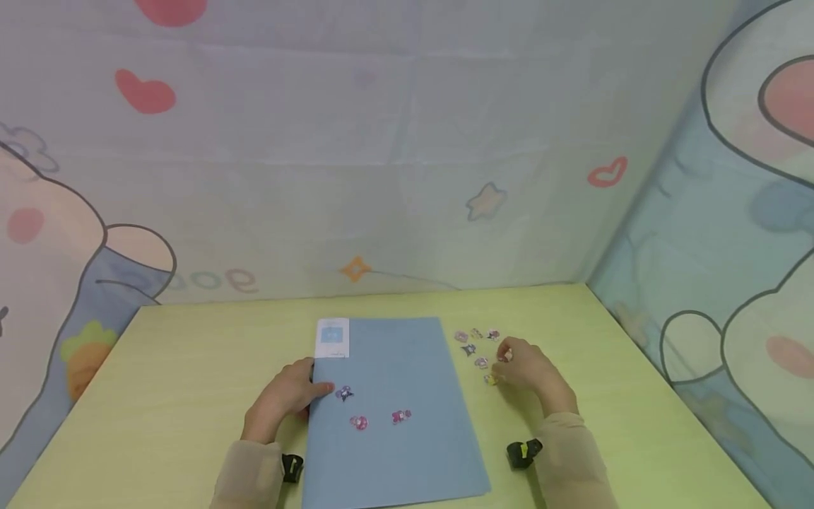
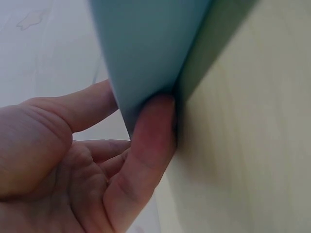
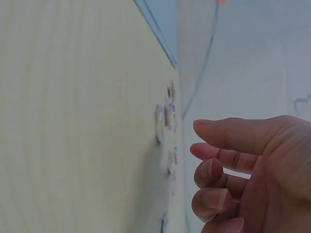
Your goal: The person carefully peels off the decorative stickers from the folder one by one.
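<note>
Cutouts (image 1: 481, 363), likely light and best edge-pinched, lie beside the right hand (image 1: 526, 364), its grip narrowly parted; the left hand (image 1: 291, 389) pinches the blue folder (image 1: 413, 459).

Small pieces (image 3: 159, 124) — wrist-view blur, label (image 1: 333, 338) — unreadable

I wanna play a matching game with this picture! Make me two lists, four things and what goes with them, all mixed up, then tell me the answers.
Things:
1. left hand
2. right hand
3. folder
4. white label

What goes with them:
A. light blue, with three small stickers lying on it
B. at the folder's far left corner
C. gripping the folder's left edge
D. beside the group of stickers on the yellow table

Right pairs: 1-C, 2-D, 3-A, 4-B
</note>
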{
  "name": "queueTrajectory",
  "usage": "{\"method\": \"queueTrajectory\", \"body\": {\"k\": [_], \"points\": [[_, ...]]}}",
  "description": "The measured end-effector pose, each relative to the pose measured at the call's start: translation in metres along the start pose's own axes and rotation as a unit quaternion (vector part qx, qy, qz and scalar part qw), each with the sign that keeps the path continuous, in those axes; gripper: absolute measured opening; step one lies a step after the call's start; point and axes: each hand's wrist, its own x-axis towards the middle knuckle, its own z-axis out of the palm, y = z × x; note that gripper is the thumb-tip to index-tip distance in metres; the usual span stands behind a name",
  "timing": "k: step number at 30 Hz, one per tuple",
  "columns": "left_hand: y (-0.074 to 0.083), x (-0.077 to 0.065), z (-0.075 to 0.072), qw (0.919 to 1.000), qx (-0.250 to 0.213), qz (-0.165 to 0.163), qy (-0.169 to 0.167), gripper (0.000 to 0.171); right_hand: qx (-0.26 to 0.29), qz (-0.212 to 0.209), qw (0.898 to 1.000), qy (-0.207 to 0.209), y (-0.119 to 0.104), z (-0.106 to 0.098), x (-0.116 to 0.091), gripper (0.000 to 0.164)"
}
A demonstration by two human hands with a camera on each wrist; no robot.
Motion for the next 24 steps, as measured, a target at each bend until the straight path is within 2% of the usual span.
{"method": "queueTrajectory", "body": {"k": [7, 11, 15, 18, 24], "points": [[-0.001, 0.002, -0.002, 0.9999, 0.011, -0.002, 0.002, 0.037, 0.006, -0.06, 0.998, -0.005, -0.022, -0.008, -0.008, 0.036], [-0.002, 0.003, -0.002, 0.9999, 0.011, -0.005, 0.001, 0.039, 0.002, -0.096, 0.995, -0.008, -0.039, -0.007, -0.012, 0.036], [-0.003, 0.004, -0.001, 0.9999, 0.01, -0.006, 0.001, 0.039, -0.016, -0.154, 0.988, 0.001, -0.055, 0.0, -0.015, 0.033], [-0.003, 0.004, -0.001, 1.0, 0.008, -0.004, 0.002, 0.038, -0.028, -0.176, 0.984, 0.004, -0.068, 0.009, -0.017, 0.032], [0.0, 0.003, 0.001, 0.9999, 0.005, -0.009, 0.0, 0.036, -0.035, -0.209, 0.977, -0.032, -0.089, 0.031, -0.024, 0.028]]}}
